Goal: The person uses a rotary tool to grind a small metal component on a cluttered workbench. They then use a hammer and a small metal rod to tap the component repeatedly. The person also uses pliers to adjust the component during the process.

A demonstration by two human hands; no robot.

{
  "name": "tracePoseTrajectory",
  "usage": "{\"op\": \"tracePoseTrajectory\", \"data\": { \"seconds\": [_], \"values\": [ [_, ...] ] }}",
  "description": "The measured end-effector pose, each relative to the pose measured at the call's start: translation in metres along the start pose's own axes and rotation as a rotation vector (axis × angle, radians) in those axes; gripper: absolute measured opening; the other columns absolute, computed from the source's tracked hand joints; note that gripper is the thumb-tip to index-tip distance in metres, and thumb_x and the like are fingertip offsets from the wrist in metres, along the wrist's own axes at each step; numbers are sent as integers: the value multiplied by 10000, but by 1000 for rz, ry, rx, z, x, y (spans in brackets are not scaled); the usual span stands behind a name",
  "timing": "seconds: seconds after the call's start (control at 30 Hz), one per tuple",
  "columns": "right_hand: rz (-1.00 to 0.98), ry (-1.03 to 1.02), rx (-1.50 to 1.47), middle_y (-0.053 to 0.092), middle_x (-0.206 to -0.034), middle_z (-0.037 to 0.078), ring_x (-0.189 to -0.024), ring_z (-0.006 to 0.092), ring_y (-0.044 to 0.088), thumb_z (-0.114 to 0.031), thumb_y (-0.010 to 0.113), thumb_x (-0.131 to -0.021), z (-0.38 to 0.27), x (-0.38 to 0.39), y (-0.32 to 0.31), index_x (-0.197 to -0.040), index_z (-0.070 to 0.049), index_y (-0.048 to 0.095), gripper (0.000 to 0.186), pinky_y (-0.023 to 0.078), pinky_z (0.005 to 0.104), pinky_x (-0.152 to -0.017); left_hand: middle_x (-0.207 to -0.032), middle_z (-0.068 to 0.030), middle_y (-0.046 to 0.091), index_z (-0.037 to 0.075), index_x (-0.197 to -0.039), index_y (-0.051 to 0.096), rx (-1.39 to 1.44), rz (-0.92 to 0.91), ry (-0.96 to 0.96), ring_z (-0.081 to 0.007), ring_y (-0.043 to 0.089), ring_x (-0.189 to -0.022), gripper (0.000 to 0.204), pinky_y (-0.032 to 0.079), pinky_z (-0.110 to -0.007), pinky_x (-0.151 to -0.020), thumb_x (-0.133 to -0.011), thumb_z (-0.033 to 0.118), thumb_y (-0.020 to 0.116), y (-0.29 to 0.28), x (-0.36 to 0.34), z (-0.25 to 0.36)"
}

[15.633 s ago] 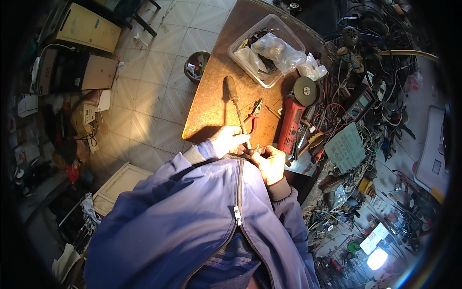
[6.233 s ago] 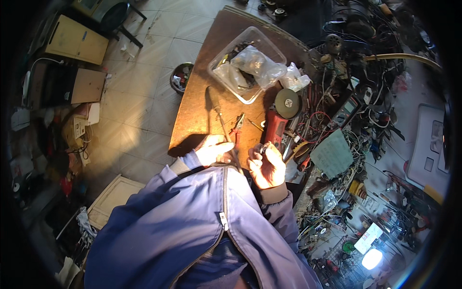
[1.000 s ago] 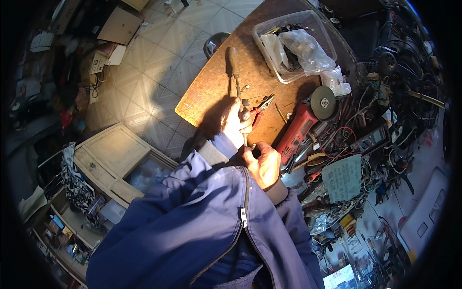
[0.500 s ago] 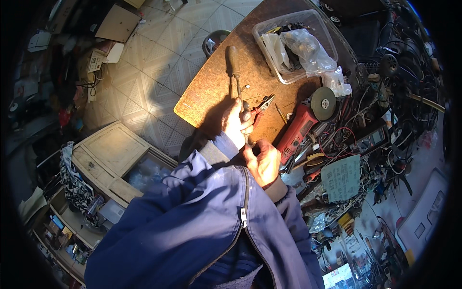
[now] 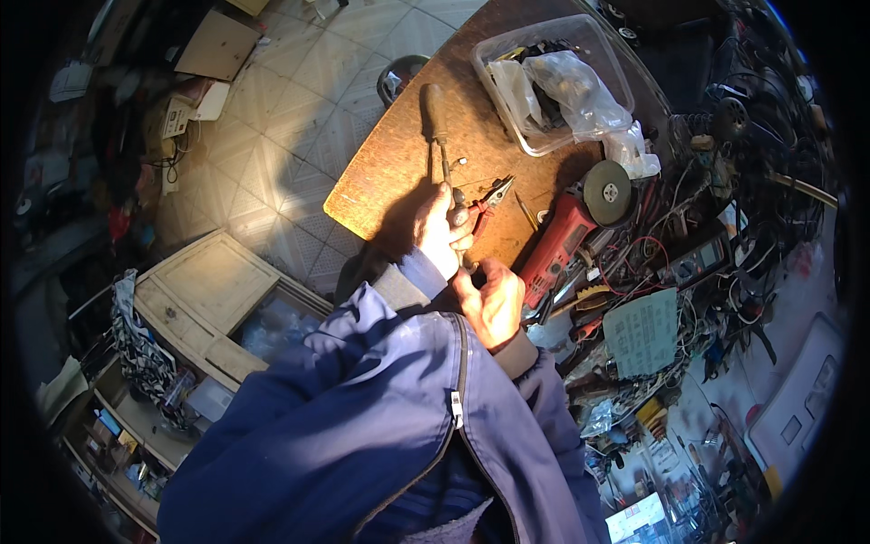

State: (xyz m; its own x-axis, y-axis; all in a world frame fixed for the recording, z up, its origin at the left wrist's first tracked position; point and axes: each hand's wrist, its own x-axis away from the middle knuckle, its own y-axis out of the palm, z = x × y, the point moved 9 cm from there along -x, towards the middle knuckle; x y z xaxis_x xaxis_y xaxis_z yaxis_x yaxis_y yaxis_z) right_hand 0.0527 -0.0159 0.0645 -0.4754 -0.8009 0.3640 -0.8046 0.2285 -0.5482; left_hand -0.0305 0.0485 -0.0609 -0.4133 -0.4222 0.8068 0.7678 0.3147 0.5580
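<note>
My left hand (image 5: 438,231) is closed around a long wooden-handled metal tool (image 5: 434,113), with small dark knobs by the thumb. The handle points away from me over the worn wooden bench (image 5: 372,195). Just below, my right hand (image 5: 489,304) is curled at the tool's lower end, thumb and fingers pinching something small that I cannot make out. Red-handled pliers (image 5: 487,208) lie beside the tool, and a red angle grinder (image 5: 557,249) with a grey disc (image 5: 607,192) lies to the right.
A clear plastic tub (image 5: 485,68) of bagged parts sits at the back of the bench. Tangled wires, a multimeter (image 5: 689,267) and a pale green card (image 5: 639,335) crowd the right. A cream cabinet (image 5: 208,281) and tiled floor (image 5: 290,118) are on the left, with a bin (image 5: 399,77) behind.
Compared with the oldest frames, my left hand is further along the shaft and the view has shifted. Over the last second both hands have barely moved, apart from a slight drift leftward.
</note>
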Motion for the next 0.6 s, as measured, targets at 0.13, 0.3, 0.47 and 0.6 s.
{"op": "tracePoseTrajectory", "data": {
  "seconds": [0.13,0.3,0.47,0.6],
  "values": [
    [3,-27,4,591,-662,241,-589,377,612,-208,730,-791,6,10,-2,-778,68,602,304,469,432,-585,-679,44,439,162,-1005,566,11,-9,-2,-61,319,-477,292,265,-223,-432,-1075,442,522,2,3,0],
    [-17,18,11,600,-682,243,-603,385,617,-209,727,-792,3,-4,3,-761,56,600,295,469,445,-583,-675,39,439,157,-998,568,26,-25,-12,-66,317,-473,302,262,-227,-427,-1073,447,524,1,-1,-1],
    [-50,38,37,661,-812,285,-742,459,666,-188,708,-818,-2,12,-1,-866,55,652,253,526,490,-681,-669,38,435,156,-990,571,16,20,-28,-73,316,-465,308,263,-233,-425,-1070,450,529,2,5,0],
    [-122,89,36,658,-796,270,-738,442,672,-194,706,-819,1,-6,7,-860,43,654,246,526,493,-680,-664,40,426,154,-987,563,-8,4,-11,-71,313,-468,314,258,-234,-427,-1074,453,520,-1,-1,3]
  ]
}}
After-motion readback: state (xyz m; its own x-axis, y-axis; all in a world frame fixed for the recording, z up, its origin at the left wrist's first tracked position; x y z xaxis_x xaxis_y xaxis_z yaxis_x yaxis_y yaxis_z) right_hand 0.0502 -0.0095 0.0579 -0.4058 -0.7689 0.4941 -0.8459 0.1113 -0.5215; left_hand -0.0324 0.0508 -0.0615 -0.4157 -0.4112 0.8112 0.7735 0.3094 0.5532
